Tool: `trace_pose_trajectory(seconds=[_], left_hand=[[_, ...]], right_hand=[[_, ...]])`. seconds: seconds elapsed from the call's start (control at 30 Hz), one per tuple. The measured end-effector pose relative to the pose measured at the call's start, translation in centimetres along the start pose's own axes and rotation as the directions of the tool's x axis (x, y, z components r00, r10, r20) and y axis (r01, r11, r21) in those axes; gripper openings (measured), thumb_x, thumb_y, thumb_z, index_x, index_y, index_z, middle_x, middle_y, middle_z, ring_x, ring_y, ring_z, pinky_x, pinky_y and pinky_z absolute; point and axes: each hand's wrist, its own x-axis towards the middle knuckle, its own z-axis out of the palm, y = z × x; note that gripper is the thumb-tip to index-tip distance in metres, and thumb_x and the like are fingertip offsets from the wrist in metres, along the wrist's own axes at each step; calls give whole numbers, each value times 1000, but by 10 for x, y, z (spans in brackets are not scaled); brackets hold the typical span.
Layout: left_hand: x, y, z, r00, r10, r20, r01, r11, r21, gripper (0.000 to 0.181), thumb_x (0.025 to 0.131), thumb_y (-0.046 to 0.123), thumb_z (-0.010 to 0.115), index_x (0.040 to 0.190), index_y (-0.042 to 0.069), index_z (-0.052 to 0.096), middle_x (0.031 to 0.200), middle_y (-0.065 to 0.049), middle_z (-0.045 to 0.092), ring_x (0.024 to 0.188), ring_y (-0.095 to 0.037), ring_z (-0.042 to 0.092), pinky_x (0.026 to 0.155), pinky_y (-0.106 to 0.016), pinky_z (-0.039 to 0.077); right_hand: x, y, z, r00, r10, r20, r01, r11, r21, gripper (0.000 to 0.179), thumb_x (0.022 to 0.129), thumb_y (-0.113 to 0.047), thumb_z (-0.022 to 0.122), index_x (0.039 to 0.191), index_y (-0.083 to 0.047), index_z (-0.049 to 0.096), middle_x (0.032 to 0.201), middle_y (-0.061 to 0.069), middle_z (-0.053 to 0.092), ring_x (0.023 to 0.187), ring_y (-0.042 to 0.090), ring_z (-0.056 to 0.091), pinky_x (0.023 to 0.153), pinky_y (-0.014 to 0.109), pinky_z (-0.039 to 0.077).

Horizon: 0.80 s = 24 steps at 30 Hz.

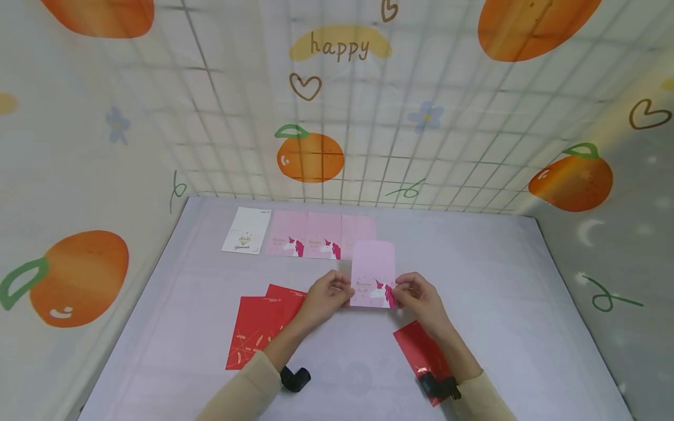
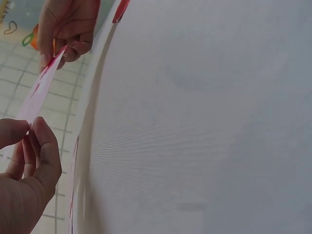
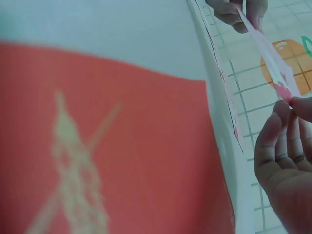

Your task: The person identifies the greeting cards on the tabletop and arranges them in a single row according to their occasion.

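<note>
A pink unicorn card [image 1: 372, 263] is held up over the table in the head view, its printed side facing me. My left hand [image 1: 323, 297] pinches its lower left edge between thumb and fingers. At the opposite edge, by the unicorn's red mane, my right hand [image 1: 423, 303] pinches it the same way. The left wrist view shows the card [image 2: 38, 95] nearly edge-on, stretched between both hands. Behind it on the table lie more pink cards [image 1: 288, 231] in a row, the rightmost partly covered by the held one.
A white card [image 1: 246, 231] with a gold diamond lies at the row's left end. Red cards [image 1: 253, 327] overlap beside my left forearm, and another red card [image 1: 413, 345] lies partly under my right wrist. A fabric-covered grid wall [image 1: 358, 158] stands behind the table.
</note>
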Motion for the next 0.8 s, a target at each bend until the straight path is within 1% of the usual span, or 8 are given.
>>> trace_pose_trajectory(seconds=[0.13, 0.27, 0.4, 0.47, 0.67, 0.8], left_hand=[[8, 3, 2, 1000, 17, 13, -17, 999, 27, 27, 93, 25, 73, 114, 13, 60, 102, 1, 64, 83, -13, 69, 74, -30, 58], [20, 9, 5, 1000, 24, 17, -25, 997, 73, 24, 94, 22, 71, 114, 13, 61, 100, 1, 64, 81, -12, 69, 72, -29, 58], [34, 15, 9, 1000, 11, 12, -13, 993, 116, 22, 95, 22, 71, 113, 14, 62, 98, 3, 63, 79, -10, 68, 71, -28, 57], [40, 18, 11, 1000, 12, 14, -13, 993, 114, 22, 95, 21, 71, 113, 13, 63, 97, 3, 63, 78, -11, 68, 71, -28, 57], [61, 27, 15, 999, 44, 14, -45, 994, 95, 20, 94, 15, 71, 111, 9, 62, 96, 0, 64, 77, -11, 67, 68, -27, 57], [75, 32, 18, 998, 59, 12, -60, 993, 106, 19, 94, 13, 70, 111, 6, 63, 95, -1, 65, 76, -11, 67, 69, -24, 57]], right_hand=[[3, -5, -4, 999, 22, -34, -23, 999, -27, 28, 95, -21, 72, 118, -10, 61, 98, 14, 65, 80, 34, 66, 72, 34, 58], [6, -9, -9, 996, 43, -74, -49, 996, -73, 31, 94, -27, 72, 119, -13, 61, 98, 11, 66, 82, 32, 67, 74, 37, 58], [11, -11, -15, 993, 43, -108, -55, 992, -116, 31, 94, -29, 72, 120, -16, 62, 98, 9, 67, 82, 31, 67, 74, 37, 58], [14, -13, -18, 991, 40, -125, -57, 989, -140, 31, 94, -29, 71, 121, -16, 62, 98, 8, 67, 82, 30, 66, 75, 36, 58], [28, -22, -26, 988, 35, -150, -58, 986, -153, 34, 96, -21, 69, 126, -9, 60, 102, 15, 66, 84, 31, 66, 75, 31, 57], [41, -24, -34, 989, -4, -148, -19, 988, -155, 34, 97, -15, 68, 127, -3, 61, 103, 21, 65, 83, 31, 66, 73, 31, 57]])
